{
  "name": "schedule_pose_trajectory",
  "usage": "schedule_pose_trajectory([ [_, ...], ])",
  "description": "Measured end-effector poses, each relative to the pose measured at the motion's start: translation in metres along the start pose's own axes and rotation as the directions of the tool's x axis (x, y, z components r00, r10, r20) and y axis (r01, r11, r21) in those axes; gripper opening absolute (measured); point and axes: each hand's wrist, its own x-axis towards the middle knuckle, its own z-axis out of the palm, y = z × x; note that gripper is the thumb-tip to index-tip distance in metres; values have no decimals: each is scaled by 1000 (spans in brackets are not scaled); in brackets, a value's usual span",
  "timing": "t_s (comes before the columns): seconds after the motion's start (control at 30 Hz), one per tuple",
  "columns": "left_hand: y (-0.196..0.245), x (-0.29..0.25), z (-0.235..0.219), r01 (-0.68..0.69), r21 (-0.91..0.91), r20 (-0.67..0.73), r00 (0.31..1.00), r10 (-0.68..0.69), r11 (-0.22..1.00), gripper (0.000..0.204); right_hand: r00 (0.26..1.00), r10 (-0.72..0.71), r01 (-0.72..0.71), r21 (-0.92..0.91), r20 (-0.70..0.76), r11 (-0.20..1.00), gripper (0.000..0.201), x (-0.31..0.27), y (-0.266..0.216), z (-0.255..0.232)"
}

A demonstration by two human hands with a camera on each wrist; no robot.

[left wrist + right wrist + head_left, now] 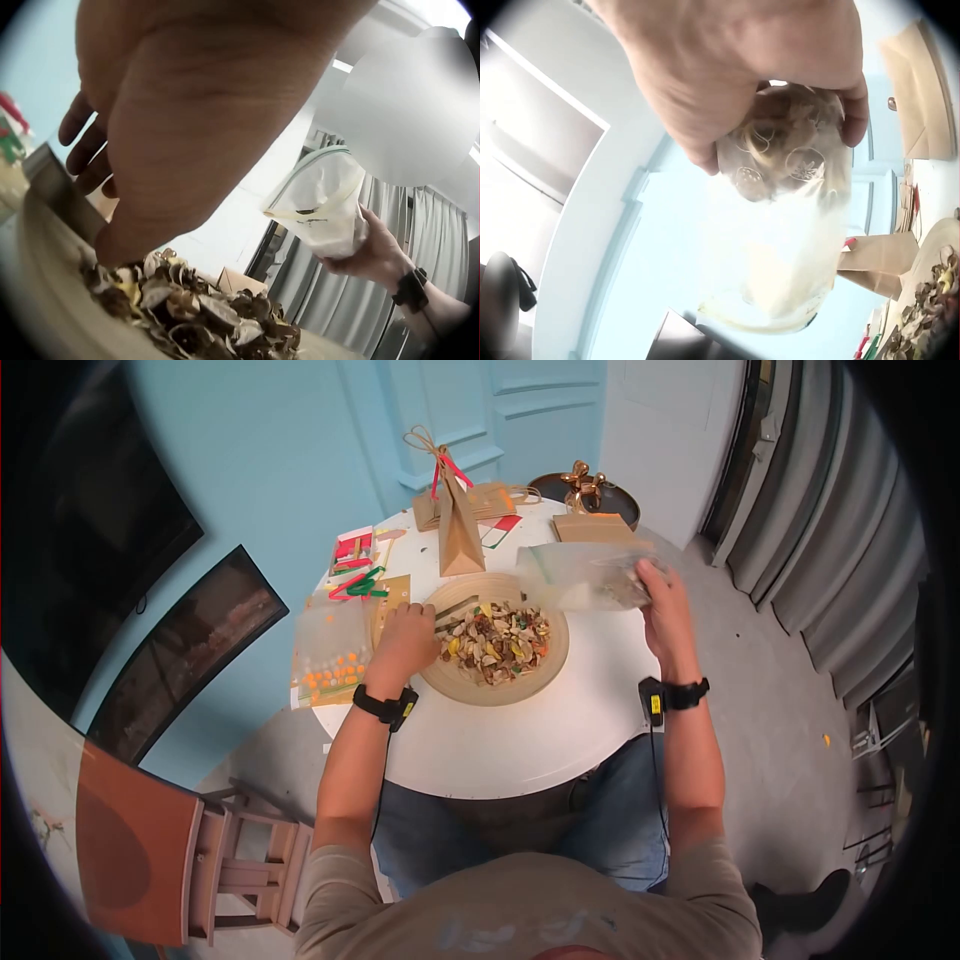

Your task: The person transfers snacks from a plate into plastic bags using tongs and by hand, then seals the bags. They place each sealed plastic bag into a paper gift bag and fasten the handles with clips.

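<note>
A translucent zip bag (575,575) hangs tilted in the air above the right half of the white table (600,705), its zip mouth toward the middle and its other end in your right hand (668,610). Your right fingers and thumb are clamped round that end, where some brownish contents show through the film. The bag should be light, soft and limp, so expect it to fold or slip as its contents shift; a broad hold at the bottom corners, with one side of the zip lip pinched, would steady it. Just left of the bag is a round tray (490,696) heaped with dried mix (500,645), whose thin, curled pieces look brittle and would suit a loose scoop. Your left hand (408,640) is over the tray's left rim, fingers slightly apart beside a flat metallic strip (64,191); whether they grip it, you cannot tell. Farther out, a bag of orange and white pieces (330,660) lies at the table's left edge, and a brown paper bag (461,540) stands behind the tray, toward the far edge.
</note>
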Motion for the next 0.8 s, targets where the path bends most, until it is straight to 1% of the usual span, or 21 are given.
schedule_pose_trajectory([
  [0.03,-4,4,8,2,-1,0,1000,-2,1000,45,997,49,-44,-88,54,995,43,12,1,6],
  [0.07,-8,6,16,-24,-3,-11,1000,24,1000,41,997,53,-48,-90,58,995,43,22,1,16],
  [0.13,-16,8,27,-43,-4,-24,999,43,999,37,982,123,-75,-302,144,950,46,41,-1,41],
  [0.17,-20,10,29,-52,11,-8,999,53,999,32,981,124,-74,-303,147,950,46,50,-1,50],
  [0.23,-22,10,30,-61,25,6,998,61,998,28,942,194,16,-617,273,787,56,65,-2,67],
  [0.27,-21,7,27,-9,-36,-22,1000,8,999,26,942,194,18,-618,275,786,56,75,1,74],
  [0.3,-20,4,25,42,-98,-46,998,-46,994,23,924,226,51,-685,309,727,64,85,7,81],
  [0.33,-18,-1,20,45,-98,-47,998,-50,994,23,904,261,87,-743,339,663,72,90,11,90],
  [0.37,-17,-6,15,120,-182,-96,986,-139,976,23,902,262,90,-743,343,663,72,92,17,99],
  [0.4,-15,-12,9,187,-267,-137,964,-230,945,22,925,141,225,-808,352,545,78,93,23,108],
  [0.43,-11,-18,2,191,-266,-137,963,-233,945,22,927,18,337,-852,375,400,85,92,25,118],
  [0.47,-6,-23,-5,201,-332,-222,933,-284,921,22,925,20,340,-851,378,400,85,91,22,131],
  [0.5,-2,-28,-10,203,-399,-300,893,-337,894,22,909,102,340,-858,405,385,87,91,17,142],
  [0.53,3,-33,-14,203,-400,-302,892,-338,894,22,886,182,340,-865,426,369,90,89,12,153],
  [0.57,7,-38,-16,254,-444,-284,869,-404,859,23,886,183,341,-866,426,366,90,88,11,163],
  [0.6,9,-42,-17,303,-489,-263,843,-470,818,25,869,194,391,-873,454,291,89,87,10,174],
  [0.63,9,-45,-16,301,-495,-262,842,-471,815,25,852,208,440,-872,480,213,88,86,8,183],
  [0.67,10,-48,-15,300,-514,-271,832,-484,803,26,853,210,439,-874,478,207,88,86,5,191],
  [0.73,10,-54,-10,302,-538,-275,820,-502,787,26,844,246,470,-878,477,87,87,85,-3,205],
  [0.77,9,-57,-7,285,-528,-309,813,-493,800,25,843,249,471,-878,476,83,87,83,-9,211],
  [0.8,8,-59,-6,268,-517,-342,805,-484,813,24,852,228,479,-877,472,28,88,81,-18,217],
])
